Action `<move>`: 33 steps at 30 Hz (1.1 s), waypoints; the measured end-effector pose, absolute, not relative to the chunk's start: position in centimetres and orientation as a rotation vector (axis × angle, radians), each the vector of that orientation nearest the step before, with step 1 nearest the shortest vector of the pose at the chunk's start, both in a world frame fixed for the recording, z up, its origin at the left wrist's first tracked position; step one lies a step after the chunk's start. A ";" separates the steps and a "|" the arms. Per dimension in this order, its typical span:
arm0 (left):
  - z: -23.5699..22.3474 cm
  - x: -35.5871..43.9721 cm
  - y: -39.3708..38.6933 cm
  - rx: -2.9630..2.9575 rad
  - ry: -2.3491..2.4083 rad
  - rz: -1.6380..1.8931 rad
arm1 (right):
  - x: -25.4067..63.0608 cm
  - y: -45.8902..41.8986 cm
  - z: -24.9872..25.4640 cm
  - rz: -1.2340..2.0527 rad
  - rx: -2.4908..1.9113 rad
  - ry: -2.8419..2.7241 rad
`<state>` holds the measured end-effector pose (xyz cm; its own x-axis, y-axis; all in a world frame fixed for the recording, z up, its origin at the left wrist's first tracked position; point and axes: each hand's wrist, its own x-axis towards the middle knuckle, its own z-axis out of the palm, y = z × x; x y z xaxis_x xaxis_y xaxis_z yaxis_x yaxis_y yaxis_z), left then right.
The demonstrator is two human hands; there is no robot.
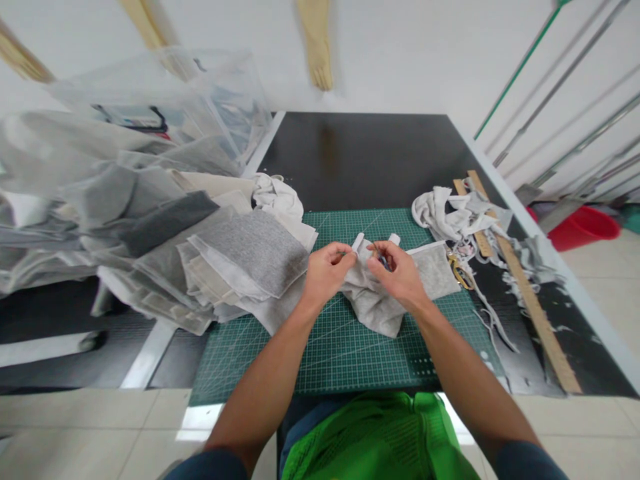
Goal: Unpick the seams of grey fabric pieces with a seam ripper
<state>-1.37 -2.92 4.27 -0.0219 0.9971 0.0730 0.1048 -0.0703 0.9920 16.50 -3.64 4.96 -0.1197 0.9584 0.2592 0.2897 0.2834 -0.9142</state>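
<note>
Grey fabric piece (377, 308), edge trimming seemingly in hand
Left hand (329, 270) pinches its white edging (359, 242); right hand (397, 272) curls round apparent snips (384, 261); next cut calls for taut cloth

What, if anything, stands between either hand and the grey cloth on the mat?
Nothing visible: the left hand pinches the cloth at its upper edge, and the right hand is right at it with a small dark tool. The fabric pile lies off to the left, not between.
</note>
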 end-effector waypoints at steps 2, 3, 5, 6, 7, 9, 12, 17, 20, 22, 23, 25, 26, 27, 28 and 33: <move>4.3 -1.4 -2.7 1.283 1.252 1.229 | 16.6 -3.6 5.0 0.934 -1.156 -1.711; 4.3 -1.4 -2.6 1.252 1.241 1.236 | 16.6 -3.5 4.9 0.938 -1.165 -1.767; 4.4 -1.4 -2.4 1.183 1.224 1.269 | 17.0 -3.3 4.7 0.922 -1.198 -1.867; 4.4 -1.4 -2.4 1.155 1.224 1.295 | 17.3 -3.1 4.6 0.911 -1.216 -1.887; 4.3 -1.5 -2.3 1.135 1.228 1.320 | 17.6 -2.9 4.5 0.907 -1.229 -1.877; 4.2 -1.7 -2.2 1.126 1.214 1.337 | 18.2 -2.5 4.4 0.899 -1.233 -1.782; 4.0 -2.1 -2.1 1.268 1.108 1.250 | 18.7 -2.2 4.5 0.878 -1.192 -1.607; 3.1 -2.0 -1.8 1.905 1.030 0.825 | 18.5 -2.0 5.0 0.889 -1.103 -1.475; 2.7 -2.0 -1.7 2.053 0.964 0.710 | 19.0 -1.9 5.9 0.849 -1.123 -1.491; 2.7 -2.3 -1.8 1.997 0.970 0.729 | 19.7 -2.0 6.7 0.857 -1.153 -1.625; 2.7 -2.4 -1.8 1.937 0.999 0.742 | 20.2 -2.1 7.1 0.881 -1.165 -1.738; 2.9 -2.7 -2.0 1.818 1.054 0.788 | 21.1 -2.4 7.6 0.929 -1.196 -2.013; 3.0 -2.8 -2.0 1.779 1.069 0.817 | 21.5 -2.5 7.7 0.941 -1.227 -2.159; 3.1 -2.8 -2.0 1.752 1.077 0.850 | 21.9 -2.6 7.6 0.938 -1.277 -2.294; 3.1 -2.7 -2.0 1.727 1.083 0.883 | 22.1 -2.6 7.5 0.917 -1.346 -2.401; 2.9 -2.5 -1.7 1.510 1.242 0.980 | 22.4 -1.9 7.1 0.789 -1.650 -2.350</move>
